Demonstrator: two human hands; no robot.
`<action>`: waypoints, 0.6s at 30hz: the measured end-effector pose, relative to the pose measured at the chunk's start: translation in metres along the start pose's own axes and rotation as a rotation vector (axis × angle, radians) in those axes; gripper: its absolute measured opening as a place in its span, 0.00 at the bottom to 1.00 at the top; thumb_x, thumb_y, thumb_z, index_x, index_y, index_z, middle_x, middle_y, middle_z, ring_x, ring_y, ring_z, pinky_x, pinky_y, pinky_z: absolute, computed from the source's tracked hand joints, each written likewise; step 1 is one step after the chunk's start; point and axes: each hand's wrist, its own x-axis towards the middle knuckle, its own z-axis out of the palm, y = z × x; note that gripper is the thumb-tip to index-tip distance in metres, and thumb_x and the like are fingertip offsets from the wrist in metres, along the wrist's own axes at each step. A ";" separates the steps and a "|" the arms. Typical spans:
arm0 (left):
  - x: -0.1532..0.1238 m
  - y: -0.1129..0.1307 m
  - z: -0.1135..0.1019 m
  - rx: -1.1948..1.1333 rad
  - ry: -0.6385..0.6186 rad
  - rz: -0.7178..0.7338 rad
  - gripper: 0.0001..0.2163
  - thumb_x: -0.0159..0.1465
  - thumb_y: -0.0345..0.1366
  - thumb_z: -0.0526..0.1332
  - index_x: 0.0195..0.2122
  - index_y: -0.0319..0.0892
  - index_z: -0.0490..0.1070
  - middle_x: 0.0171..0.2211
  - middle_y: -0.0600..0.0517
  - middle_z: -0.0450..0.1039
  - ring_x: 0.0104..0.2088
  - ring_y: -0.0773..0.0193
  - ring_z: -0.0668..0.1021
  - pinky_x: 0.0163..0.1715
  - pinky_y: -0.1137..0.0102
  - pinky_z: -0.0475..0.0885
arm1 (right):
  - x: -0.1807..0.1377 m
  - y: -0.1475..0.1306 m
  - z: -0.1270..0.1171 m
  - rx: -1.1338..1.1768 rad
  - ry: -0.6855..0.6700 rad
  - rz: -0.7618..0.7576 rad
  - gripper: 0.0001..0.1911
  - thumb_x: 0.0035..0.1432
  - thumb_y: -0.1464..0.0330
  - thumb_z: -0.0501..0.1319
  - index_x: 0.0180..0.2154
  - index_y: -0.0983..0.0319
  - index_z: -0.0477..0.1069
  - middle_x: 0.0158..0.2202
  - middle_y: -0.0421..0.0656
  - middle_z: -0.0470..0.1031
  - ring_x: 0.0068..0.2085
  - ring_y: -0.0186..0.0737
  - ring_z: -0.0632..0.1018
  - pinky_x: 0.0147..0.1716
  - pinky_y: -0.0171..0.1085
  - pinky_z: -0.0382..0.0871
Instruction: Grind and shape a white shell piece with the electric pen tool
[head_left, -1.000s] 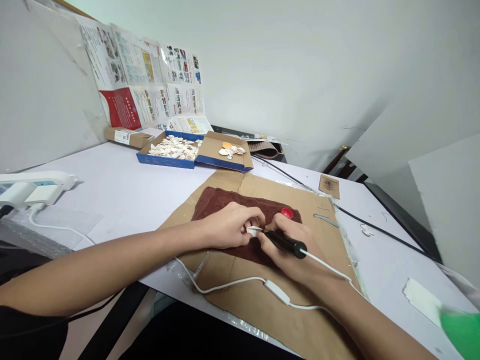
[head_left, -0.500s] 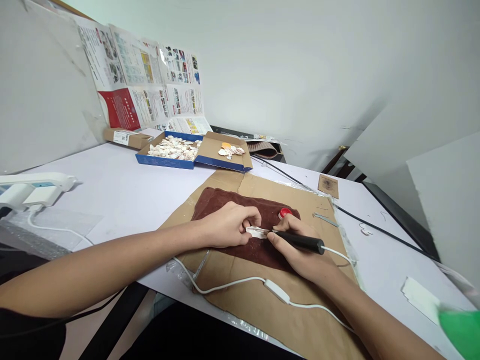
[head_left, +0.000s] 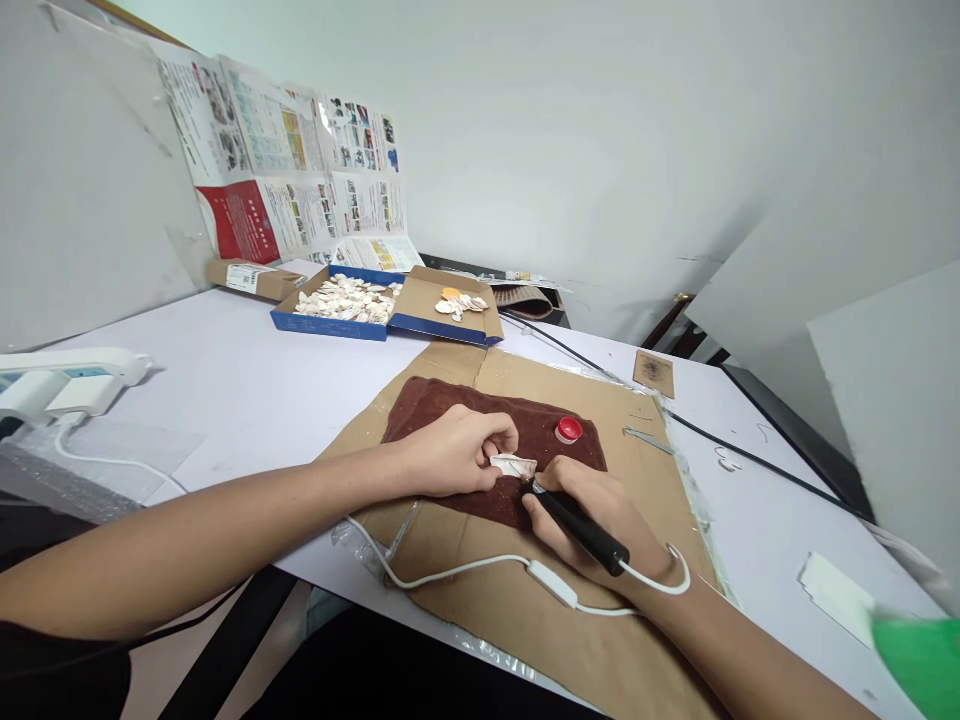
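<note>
My left hand (head_left: 469, 450) pinches a white shell (head_left: 513, 465) by its left end, low over a brown cloth (head_left: 420, 405). My right hand (head_left: 589, 510) grips a black pen-shaped tool (head_left: 589, 533) with a white cord leaving its back end. The tool's thin tip points up and left at the shell's right part; whether it touches is too small to tell. Beyond my right hand, a small round red-and-white container (head_left: 568, 430) stands on the cloth. An inline switch (head_left: 553, 584) sits on the white cord nearer my body.
Brown paper (head_left: 465, 560) lies under the cloth. Tweezers (head_left: 649, 438) rest at its right. Behind stands a blue box (head_left: 330, 325) full of shells, its lid (head_left: 420, 300) holding several more. A black cable (head_left: 750, 458) crosses the right side. A power strip (head_left: 112, 362) lies left.
My right hand has moved down and slightly right, turning the pen-shaped tool to a steeper slant. More of the shell and the red container now shows. My left hand has barely moved.
</note>
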 end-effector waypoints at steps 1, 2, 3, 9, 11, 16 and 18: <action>0.000 0.000 0.000 0.000 -0.001 0.001 0.16 0.51 0.20 0.64 0.41 0.41 0.75 0.30 0.57 0.76 0.30 0.68 0.78 0.32 0.75 0.70 | 0.001 -0.001 0.001 -0.019 0.021 -0.046 0.10 0.65 0.69 0.58 0.32 0.56 0.58 0.24 0.35 0.66 0.22 0.33 0.68 0.23 0.33 0.62; 0.000 0.000 0.000 -0.001 -0.002 0.001 0.16 0.51 0.20 0.64 0.41 0.41 0.75 0.30 0.57 0.76 0.30 0.68 0.78 0.32 0.75 0.70 | 0.001 -0.001 0.002 -0.034 0.038 -0.083 0.10 0.66 0.70 0.58 0.32 0.56 0.58 0.24 0.34 0.65 0.22 0.32 0.67 0.22 0.32 0.62; 0.000 0.000 0.000 -0.001 -0.002 0.000 0.16 0.52 0.20 0.64 0.41 0.41 0.75 0.30 0.57 0.76 0.30 0.68 0.78 0.32 0.75 0.70 | 0.002 -0.002 0.002 -0.046 0.051 -0.108 0.11 0.66 0.71 0.58 0.32 0.56 0.58 0.24 0.34 0.64 0.22 0.32 0.67 0.22 0.32 0.61; -0.001 0.001 0.002 -0.035 0.017 -0.012 0.19 0.51 0.19 0.64 0.43 0.40 0.74 0.33 0.56 0.78 0.31 0.69 0.78 0.33 0.75 0.72 | 0.007 -0.011 0.007 -0.101 0.096 -0.113 0.13 0.65 0.72 0.57 0.31 0.55 0.55 0.23 0.33 0.61 0.21 0.31 0.62 0.22 0.32 0.58; -0.001 0.001 0.002 -0.052 0.027 -0.014 0.20 0.50 0.18 0.64 0.44 0.40 0.73 0.36 0.55 0.79 0.31 0.69 0.78 0.33 0.75 0.73 | 0.007 -0.014 0.008 -0.105 0.098 -0.131 0.13 0.65 0.72 0.57 0.30 0.55 0.55 0.24 0.33 0.62 0.22 0.31 0.62 0.22 0.32 0.58; -0.002 -0.002 0.005 -0.075 0.029 0.001 0.23 0.52 0.20 0.65 0.50 0.40 0.70 0.40 0.52 0.81 0.32 0.69 0.79 0.34 0.75 0.75 | 0.008 -0.021 0.010 -0.126 0.039 -0.151 0.12 0.65 0.76 0.56 0.31 0.56 0.59 0.26 0.36 0.67 0.24 0.33 0.66 0.25 0.33 0.62; -0.002 -0.004 0.007 -0.072 0.026 0.013 0.24 0.53 0.21 0.66 0.51 0.40 0.69 0.41 0.52 0.81 0.33 0.68 0.80 0.34 0.74 0.75 | 0.009 -0.023 0.010 -0.141 0.031 -0.150 0.11 0.65 0.76 0.55 0.32 0.57 0.60 0.26 0.37 0.67 0.25 0.34 0.67 0.26 0.33 0.63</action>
